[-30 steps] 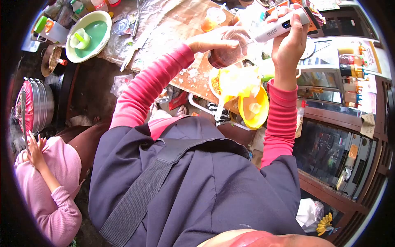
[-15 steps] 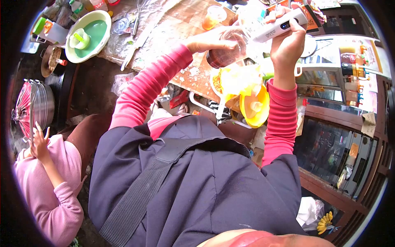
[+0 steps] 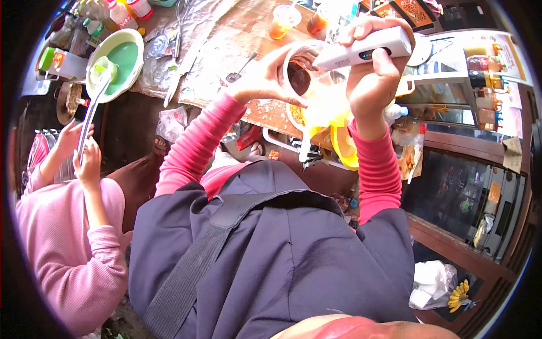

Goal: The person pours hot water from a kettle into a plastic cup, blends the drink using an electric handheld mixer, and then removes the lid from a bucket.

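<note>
Near table edge (image 3: 261, 117), hands (image 3: 261, 80) holding jar (image 3: 298, 77), device (image 3: 367, 50)

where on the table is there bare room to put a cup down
The wood between the whisk and orange drink, beyond the spoon, looks bare; maybe also between knife and spoon, though glare obscures it. Crowded: by the basin and bottles, and around your right hand.

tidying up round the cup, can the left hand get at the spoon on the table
Probably, but not with the grip as it is: the spoon lies close beside the left hand with nothing visible between, yet that hand is on the cup and would likely have to let go.
</note>
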### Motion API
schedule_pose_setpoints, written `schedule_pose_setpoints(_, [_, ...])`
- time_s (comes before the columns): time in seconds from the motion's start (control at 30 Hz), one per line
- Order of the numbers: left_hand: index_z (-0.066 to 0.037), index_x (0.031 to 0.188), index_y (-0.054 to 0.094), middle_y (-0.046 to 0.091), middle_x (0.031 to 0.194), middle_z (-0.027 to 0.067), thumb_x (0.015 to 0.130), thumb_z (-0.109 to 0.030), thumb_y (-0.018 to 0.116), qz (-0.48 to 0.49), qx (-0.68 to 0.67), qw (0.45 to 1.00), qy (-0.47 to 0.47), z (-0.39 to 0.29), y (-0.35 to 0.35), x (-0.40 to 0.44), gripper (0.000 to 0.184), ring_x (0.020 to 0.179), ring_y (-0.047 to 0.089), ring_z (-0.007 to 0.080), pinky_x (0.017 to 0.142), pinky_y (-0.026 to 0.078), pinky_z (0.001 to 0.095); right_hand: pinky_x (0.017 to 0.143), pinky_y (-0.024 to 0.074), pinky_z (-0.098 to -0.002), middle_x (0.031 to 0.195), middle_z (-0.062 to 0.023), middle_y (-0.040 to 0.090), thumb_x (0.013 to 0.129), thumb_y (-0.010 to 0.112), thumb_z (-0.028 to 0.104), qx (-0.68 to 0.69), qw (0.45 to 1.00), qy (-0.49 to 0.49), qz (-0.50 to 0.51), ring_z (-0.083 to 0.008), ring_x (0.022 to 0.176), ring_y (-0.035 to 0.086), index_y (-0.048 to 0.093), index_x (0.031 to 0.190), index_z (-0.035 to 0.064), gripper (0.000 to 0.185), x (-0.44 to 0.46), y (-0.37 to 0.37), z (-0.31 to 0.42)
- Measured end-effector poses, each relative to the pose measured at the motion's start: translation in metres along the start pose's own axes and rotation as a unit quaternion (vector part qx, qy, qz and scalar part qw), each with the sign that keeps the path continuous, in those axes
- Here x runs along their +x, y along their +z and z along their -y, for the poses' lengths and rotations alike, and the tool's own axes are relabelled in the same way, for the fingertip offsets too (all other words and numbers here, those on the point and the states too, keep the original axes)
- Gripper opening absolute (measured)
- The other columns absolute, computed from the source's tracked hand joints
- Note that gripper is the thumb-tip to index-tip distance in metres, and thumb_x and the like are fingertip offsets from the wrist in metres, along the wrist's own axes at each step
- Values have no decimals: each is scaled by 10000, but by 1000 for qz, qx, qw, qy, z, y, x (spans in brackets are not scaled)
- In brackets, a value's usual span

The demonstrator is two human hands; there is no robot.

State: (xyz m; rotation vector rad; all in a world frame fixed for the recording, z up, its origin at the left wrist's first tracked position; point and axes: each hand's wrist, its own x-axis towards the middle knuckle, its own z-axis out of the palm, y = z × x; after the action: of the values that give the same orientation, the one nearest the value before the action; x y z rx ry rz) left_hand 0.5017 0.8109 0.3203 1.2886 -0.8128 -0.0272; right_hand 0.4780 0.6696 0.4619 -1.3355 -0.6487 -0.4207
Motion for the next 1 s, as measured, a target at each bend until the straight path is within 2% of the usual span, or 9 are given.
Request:
schedule_pose_setpoints(0.07, [-47, 1327, 423, 540, 1227, 123, 469, -378, 925, -21, 24, 998, -48, -6, 1, -8, 1048, 1136, 535, 223, 982, 427, 363, 785, 449, -383, 923, -146, 480, 749, 381, 73, 32, 999, 27, 12, -241, 828, 490, 356, 1201, 66, 453, -5, 3, 5])
schedule_pose_setpoints(0.2, [-41, 1331, 414, 531, 1243, 129, 479, -381, 921, -28, -11, 996, -79, -9, 6, -14, 1047, 1150, 527, 231, 989, 421, 370, 787, 447, -381, 921, -146, 483, 742, 381, 75, 26, 998, 42, 23, -239, 824, 494, 344, 1212, 64, 471, -10, -4, 7])
schedule_pose_setpoints(0.27, [-37, 1342, 398, 516, 1263, 129, 487, -374, 918, -28, -19, 995, -89, -4, 6, -18, 1055, 1164, 514, 225, 999, 413, 373, 721, 456, -338, 896, -148, 490, 756, 383, 69, -56, 997, 19, 49, -199, 765, 512, 294, 1206, 57, 459, -13, -5, 7])
schedule_pose_setpoints(0.4, [-34, 1352, 381, 503, 1279, 125, 497, -357, 916, -24, -4, 997, -76, -2, 7, -19, 1058, 1179, 499, 216, 1011, 403, 373, 711, 455, -331, 895, -152, 497, 748, 405, 69, -73, 996, -23, 45, -190, 760, 509, 275, 1212, 48, 483, -20, -1, 7])
schedule_pose_setpoints(0.53, [-34, 1368, 361, 478, 1303, 134, 510, -342, 912, -20, -24, 995, -90, -8, 8, -20, 1065, 1205, 477, 226, 1024, 391, 378, 720, 457, -333, 904, -156, 495, 747, 398, 60, -79, 994, -41, 57, -195, 766, 511, 267, 1216, 47, 488, -22, -5, 1])
schedule_pose_setpoints(0.63, [-35, 1379, 348, 459, 1320, 147, 508, -348, 911, -19, -5, 995, -98, -3, 9, -25, 1083, 1231, 456, 251, 1038, 373, 389, 752, 461, -381, 932, -158, 488, 725, 400, 89, -67, 996, -46, 35, -223, 811, 491, 303, 1219, 65, 504, -25, -2, -3])
schedule_pose_setpoints(0.73, [-39, 1385, 340, 442, 1334, 158, 501, -358, 911, -24, -8, 992, -124, 8, 9, -32, 1100, 1257, 430, 274, 1054, 350, 400, 757, 456, -378, 920, -154, 487, 724, 410, 96, -46, 998, -29, 33, -225, 803, 489, 318, 1207, 63, 493, -26, -3, -3])
schedule_pose_setpoints(0.9, [-47, 1393, 330, 418, 1355, 161, 509, -364, 906, -25, -9, 991, -128, 18, 9, -38, 1101, 1283, 396, 287, 1066, 327, 412, 759, 457, -370, 894, -148, 500, 723, 413, 95, 5, 997, 62, 37, -227, 795, 504, 338, 1195, 56, 480, -26, -6, 3])
schedule_pose_setpoints(1.0, [-47, 1402, 314, 409, 1363, 154, 521, -370, 900, -32, -8, 994, -99, 15, 9, -37, 1106, 1284, 390, 284, 1068, 324, 416, 686, 462, -323, 864, -140, 497, 773, 392, 52, -23, 997, 33, 65, -184, 732, 509, 291, 1191, 33, 431, -25, -4, 3])
